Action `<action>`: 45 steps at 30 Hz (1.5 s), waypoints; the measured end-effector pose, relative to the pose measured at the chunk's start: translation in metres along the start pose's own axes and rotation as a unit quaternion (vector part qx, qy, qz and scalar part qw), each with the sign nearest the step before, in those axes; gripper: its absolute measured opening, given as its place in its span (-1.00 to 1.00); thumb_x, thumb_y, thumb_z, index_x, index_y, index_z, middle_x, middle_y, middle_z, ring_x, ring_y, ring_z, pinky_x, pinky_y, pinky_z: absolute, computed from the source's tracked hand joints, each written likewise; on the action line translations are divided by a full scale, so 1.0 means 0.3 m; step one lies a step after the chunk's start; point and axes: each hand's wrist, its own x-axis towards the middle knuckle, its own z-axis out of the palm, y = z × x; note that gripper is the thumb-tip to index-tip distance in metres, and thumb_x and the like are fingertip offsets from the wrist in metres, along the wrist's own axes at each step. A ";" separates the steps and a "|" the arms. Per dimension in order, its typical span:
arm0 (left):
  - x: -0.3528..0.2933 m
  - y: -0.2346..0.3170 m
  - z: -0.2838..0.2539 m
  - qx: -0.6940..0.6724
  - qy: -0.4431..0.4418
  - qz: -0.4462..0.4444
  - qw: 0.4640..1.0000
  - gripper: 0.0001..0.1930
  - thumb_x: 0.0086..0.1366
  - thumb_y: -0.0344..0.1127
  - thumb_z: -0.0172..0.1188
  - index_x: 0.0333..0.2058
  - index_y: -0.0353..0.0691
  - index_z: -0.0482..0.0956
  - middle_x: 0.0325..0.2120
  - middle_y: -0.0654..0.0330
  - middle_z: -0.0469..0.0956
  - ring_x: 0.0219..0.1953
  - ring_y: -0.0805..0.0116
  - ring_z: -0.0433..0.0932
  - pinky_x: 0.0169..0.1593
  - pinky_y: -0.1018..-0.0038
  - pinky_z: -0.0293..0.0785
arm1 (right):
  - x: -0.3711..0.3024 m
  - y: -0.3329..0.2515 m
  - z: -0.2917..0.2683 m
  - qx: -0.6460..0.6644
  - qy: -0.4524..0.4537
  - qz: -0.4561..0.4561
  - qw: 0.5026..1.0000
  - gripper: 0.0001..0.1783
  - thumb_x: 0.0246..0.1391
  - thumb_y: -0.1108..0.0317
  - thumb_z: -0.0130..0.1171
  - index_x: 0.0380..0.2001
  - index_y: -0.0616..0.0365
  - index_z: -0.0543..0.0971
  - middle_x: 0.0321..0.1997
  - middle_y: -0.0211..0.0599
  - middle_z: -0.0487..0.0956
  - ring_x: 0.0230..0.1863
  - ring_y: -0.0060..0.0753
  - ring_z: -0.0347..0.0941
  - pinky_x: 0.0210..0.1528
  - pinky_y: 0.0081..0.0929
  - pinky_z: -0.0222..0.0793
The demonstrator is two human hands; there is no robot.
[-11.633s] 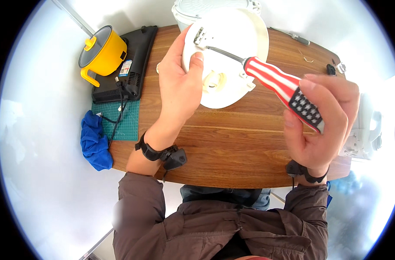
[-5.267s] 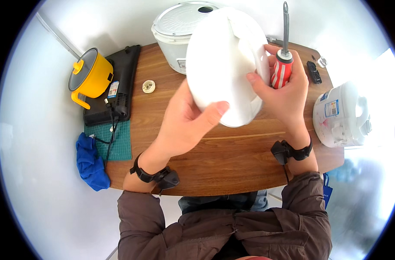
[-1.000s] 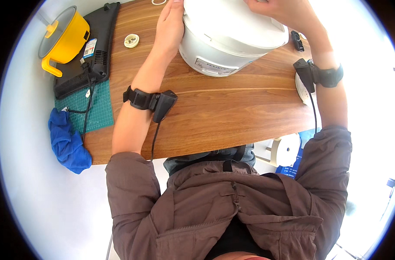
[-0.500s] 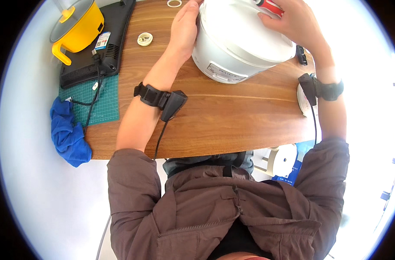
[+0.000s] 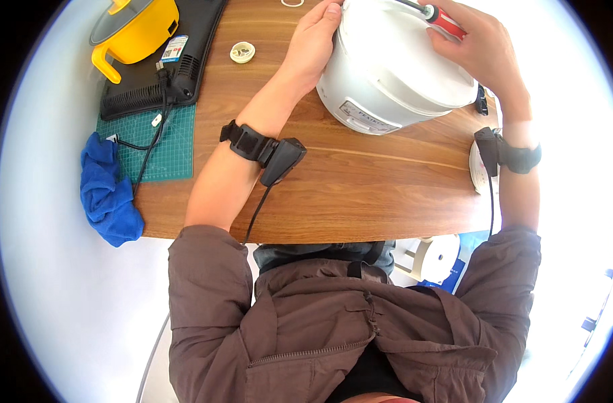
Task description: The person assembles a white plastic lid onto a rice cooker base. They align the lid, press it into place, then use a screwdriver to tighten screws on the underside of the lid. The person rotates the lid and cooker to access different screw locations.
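Note:
A white rice cooker (image 5: pixel 357 84) stands at the far side of the wooden table, with its pale, flat round face turned up. My left hand (image 5: pixel 313 43) grips its left side, the thumb lying along the rim and the other fingers partly hidden. In my right hand (image 5: pixel 488 50) is a screwdriver (image 5: pixel 447 24) with a red and black handle, held over the cooker's pale face. Its metal shaft points away to the upper left, and the tip is cut off by the top of the picture.
Left of the cooker lie a small round cream part (image 5: pixel 242 52) and a white ring (image 5: pixel 292 3). A yellow pot (image 5: pixel 142 33) rests on a black device (image 5: pixel 179 87), beside a green cutting mat (image 5: pixel 175 151) and a blue cloth (image 5: pixel 108 191). Black cables run from my wrist straps.
The whole view has shifted, so the table things sit farther right. The screwdriver has come slightly toward me over the cooker, and more of its shaft shows. My left hand keeps its grip.

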 end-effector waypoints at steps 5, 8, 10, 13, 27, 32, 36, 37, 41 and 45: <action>-0.005 -0.007 -0.026 0.037 0.047 -0.007 0.998 -0.59 0.61 -0.16 -0.13 0.22 -0.29 0.42 0.09 0.20 0.51 0.14 0.40 0.41 0.26 0.47 0.27 | 0.007 -0.012 0.009 0.035 -0.017 -0.007 0.999 -0.62 -0.13 0.37 0.34 -0.14 0.16 0.69 -0.36 -0.10 0.67 -0.38 -0.06 0.61 -0.28 -0.27 0.53; -0.003 -0.005 -0.009 0.034 0.048 -0.006 0.998 -0.62 0.61 -0.17 -0.14 0.19 -0.27 0.45 0.06 0.21 0.51 0.12 0.41 0.41 0.25 0.47 0.27 | 0.003 -0.009 -0.003 0.027 -0.017 -0.007 0.999 -0.61 -0.15 0.38 0.34 -0.14 0.16 0.71 -0.37 -0.10 0.67 -0.39 -0.08 0.61 -0.29 -0.28 0.53; -0.001 -0.007 -0.002 0.032 0.048 0.006 0.998 -0.62 0.61 -0.18 -0.14 0.20 -0.28 0.44 0.07 0.20 0.51 0.12 0.41 0.41 0.25 0.47 0.27 | 0.002 -0.009 -0.020 0.019 -0.027 0.003 0.999 -0.60 -0.14 0.38 0.34 -0.13 0.15 0.71 -0.37 -0.11 0.67 -0.39 -0.10 0.61 -0.29 -0.30 0.53; 0.003 -0.002 -0.013 0.025 0.044 -0.014 0.999 -0.62 0.61 -0.20 -0.15 0.20 -0.30 0.44 0.08 0.18 0.51 0.14 0.39 0.42 0.26 0.46 0.28 | 0.010 -0.012 -0.039 0.036 -0.052 0.017 0.998 -0.58 -0.12 0.37 0.36 -0.10 0.15 0.71 -0.37 -0.13 0.68 -0.40 -0.14 0.61 -0.27 -0.33 0.54; 0.004 0.017 -0.013 -0.086 0.012 -0.026 0.996 -0.56 0.58 -0.19 -0.12 0.26 -0.36 0.33 0.15 0.10 0.48 0.21 0.31 0.41 0.31 0.40 0.27 | -0.029 0.075 0.032 0.044 -0.031 -0.050 0.997 -0.58 0.12 0.35 0.34 0.09 -0.11 0.69 -0.21 -0.37 0.73 -0.34 -0.41 0.63 -0.25 -0.50 0.58; -0.010 0.065 0.050 -0.001 -0.026 0.014 1.000 -0.47 0.60 -0.04 -0.16 0.33 -0.32 0.24 0.15 0.12 0.44 0.19 0.37 0.37 0.30 0.44 0.24 | -0.022 0.049 0.021 0.032 -0.044 -0.044 0.998 -0.57 0.09 0.37 0.36 0.08 -0.10 0.69 -0.22 -0.36 0.73 -0.34 -0.44 0.61 -0.24 -0.52 0.57; -0.023 0.001 0.016 0.133 0.014 0.034 0.991 -0.08 0.42 0.26 0.05 0.43 -0.34 -0.02 0.40 -0.11 0.15 0.41 0.11 0.17 0.40 0.32 0.13 | -0.009 0.057 0.039 0.012 -0.013 -0.058 0.998 -0.64 0.07 0.18 0.41 -0.03 -0.10 0.73 -0.23 -0.37 0.74 -0.36 -0.46 0.62 -0.28 -0.51 0.59; -0.029 -0.006 0.017 0.131 0.015 0.045 0.990 -0.07 0.42 0.27 0.02 0.44 -0.35 -0.08 0.41 -0.12 0.12 0.42 0.11 0.15 0.42 0.31 0.11 | -0.011 0.066 0.044 0.007 -0.012 -0.066 0.998 -0.62 0.08 0.20 0.41 0.01 -0.12 0.72 -0.22 -0.38 0.74 -0.37 -0.45 0.62 -0.28 -0.52 0.59; -0.028 -0.029 -0.035 -0.011 0.017 0.048 0.999 -0.08 0.48 0.28 -0.15 0.46 -0.33 -0.25 0.42 -0.14 0.09 0.41 0.10 0.18 0.43 0.26 0.11 | -0.016 0.072 0.033 0.008 -0.026 -0.064 0.998 -0.58 0.07 0.31 0.41 0.05 -0.11 0.71 -0.27 -0.39 0.72 -0.39 -0.46 0.61 -0.30 -0.54 0.58; -0.018 -0.036 -0.014 -0.102 0.028 0.030 0.994 -0.20 0.53 0.25 -0.24 0.43 -0.32 -0.02 0.34 -0.04 0.27 0.32 0.17 0.31 0.39 0.31 0.18 | -0.017 0.041 0.034 0.017 -0.032 -0.037 0.999 -0.60 0.05 0.38 0.41 0.01 -0.03 0.72 -0.37 -0.42 0.67 -0.45 -0.53 0.55 -0.37 -0.56 0.51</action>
